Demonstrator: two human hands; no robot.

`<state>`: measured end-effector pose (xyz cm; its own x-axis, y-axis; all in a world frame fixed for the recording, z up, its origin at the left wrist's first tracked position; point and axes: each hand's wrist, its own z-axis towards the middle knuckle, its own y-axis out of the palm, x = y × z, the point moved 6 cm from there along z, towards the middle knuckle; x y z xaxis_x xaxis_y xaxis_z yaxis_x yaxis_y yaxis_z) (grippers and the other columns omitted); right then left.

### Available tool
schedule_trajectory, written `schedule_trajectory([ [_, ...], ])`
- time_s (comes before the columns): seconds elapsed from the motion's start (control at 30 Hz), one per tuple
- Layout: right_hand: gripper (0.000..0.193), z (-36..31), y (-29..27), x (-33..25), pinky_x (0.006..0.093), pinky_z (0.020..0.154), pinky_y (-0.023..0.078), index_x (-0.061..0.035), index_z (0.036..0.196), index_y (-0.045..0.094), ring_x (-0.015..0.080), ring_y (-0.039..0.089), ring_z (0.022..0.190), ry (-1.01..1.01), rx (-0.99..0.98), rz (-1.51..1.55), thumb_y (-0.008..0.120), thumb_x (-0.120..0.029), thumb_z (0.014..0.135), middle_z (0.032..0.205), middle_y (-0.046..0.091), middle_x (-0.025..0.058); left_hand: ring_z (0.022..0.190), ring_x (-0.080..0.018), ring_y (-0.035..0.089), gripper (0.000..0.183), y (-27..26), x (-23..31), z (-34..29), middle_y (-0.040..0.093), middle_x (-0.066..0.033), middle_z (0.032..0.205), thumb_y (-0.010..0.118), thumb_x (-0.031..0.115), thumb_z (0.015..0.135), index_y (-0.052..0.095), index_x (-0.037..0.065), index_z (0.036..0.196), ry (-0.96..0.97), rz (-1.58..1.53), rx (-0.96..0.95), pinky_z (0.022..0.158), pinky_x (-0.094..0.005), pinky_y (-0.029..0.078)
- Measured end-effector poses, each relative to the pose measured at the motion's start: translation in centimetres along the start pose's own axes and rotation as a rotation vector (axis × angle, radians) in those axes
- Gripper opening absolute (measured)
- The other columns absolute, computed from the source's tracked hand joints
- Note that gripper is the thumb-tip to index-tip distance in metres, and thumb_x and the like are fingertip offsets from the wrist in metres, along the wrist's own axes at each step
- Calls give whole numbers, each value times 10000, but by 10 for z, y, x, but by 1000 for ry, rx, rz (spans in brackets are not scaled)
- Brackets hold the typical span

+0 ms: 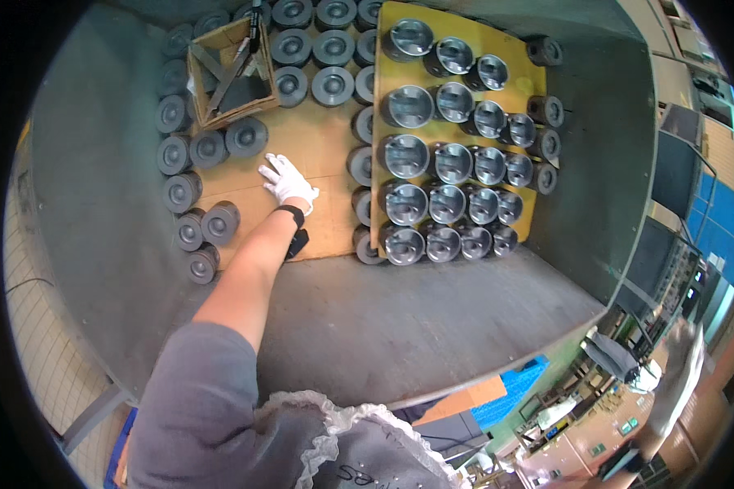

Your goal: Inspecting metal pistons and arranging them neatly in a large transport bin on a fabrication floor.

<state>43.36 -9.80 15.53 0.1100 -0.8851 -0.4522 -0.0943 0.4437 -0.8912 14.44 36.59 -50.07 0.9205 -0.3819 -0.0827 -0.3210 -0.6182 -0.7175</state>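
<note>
Deep inside a large grey metal bin, the left hand in a white glove reaches far forward, its fingers spread and lying flat on the brown board that lines the bin's floor; it pinches nothing and holds nothing. A black band sits at its wrist, and the bare forearm runs back toward a grey sleeve at the near edge. Just far-left of the fingertips stands a dark grey piston, close to the hand but apart from it. More dark pistons stand in a loose column along the left edge of the board, and others fill rows at the far end. An open cardboard box, brown and square, rests tilted among them at the far left, with a strip lying across its opening. To the right, a yellow sheet carries shiny silver pistons set in tidy rows, with a few dark ones along its right rim. The right hand shows only as a pale, blurred, gloved shape at the near right, outside the bin; whether it is spread or closed cannot be told.
</note>
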Motion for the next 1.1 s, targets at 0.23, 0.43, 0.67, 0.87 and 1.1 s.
schedule_trajectory([
  [0.23, 512, -239, -308, 12, 381, 1067, 447, -83, 1498, 465, 227, 599, 1241, 646, 168, 166, 446, -387, 1087, 1395, 594, 133, 1527, -480, 102, 1272, 3, -1, 2, 23, -178, 1686, 848, 532, 734, 71, 44, 1615, 13, 72, 16, 1184, -584, 313],
  [0.43, 469, -237, -278, -56, 359, 999, 483, -66, 1433, 517, 218, 632, 1146, 489, 147, 65, 477, -363, 1072, 1317, 628, 126, 1528, -470, 118, 1274, 2, 4, 6, 23, -165, 1689, 862, 524, 722, 82, 58, 1616, -9, 63, 33, 1172, -604, 318],
  [0.67, 423, 7, -87, -95, 333, 920, 525, -47, 1357, 577, 208, 670, 1034, 139, -90, 47, 512, -336, 1055, 1226, 668, 119, 1519, -487, 135, 1225, 3, -3, 0, 19, -169, 1692, 803, 575, 760, 97, 67, 1623, -32, 165, 20, 1164, -578, 344],
  [0.87, 388, 177, 148, -207, 311, 853, 561, -30, 1291, 629, 199, 703, 938, -270, -388, 75, 543, -312, 1040, 1149, 703, 112, 1533, -476, 100, 1029, 13, 18, 14, 30, -158, 1698, 752, 392, 828, 172, 96, 1625, -5, 54, 73, 1189, -587, 287],
  [1.1, 424, 166, 409, -231, 353, 844, 539, -54, 1105, 722, 223, 724, 914, -551, -246, 98, 517, -421, 1048, 932, 764, 103, 1529, -494, 57, 1271, 0, 4, 0, -16, -205, 1683, 881, 444, 718, 76, 14, 1603, 32, -51, 34, 1203, -582, 274],
])
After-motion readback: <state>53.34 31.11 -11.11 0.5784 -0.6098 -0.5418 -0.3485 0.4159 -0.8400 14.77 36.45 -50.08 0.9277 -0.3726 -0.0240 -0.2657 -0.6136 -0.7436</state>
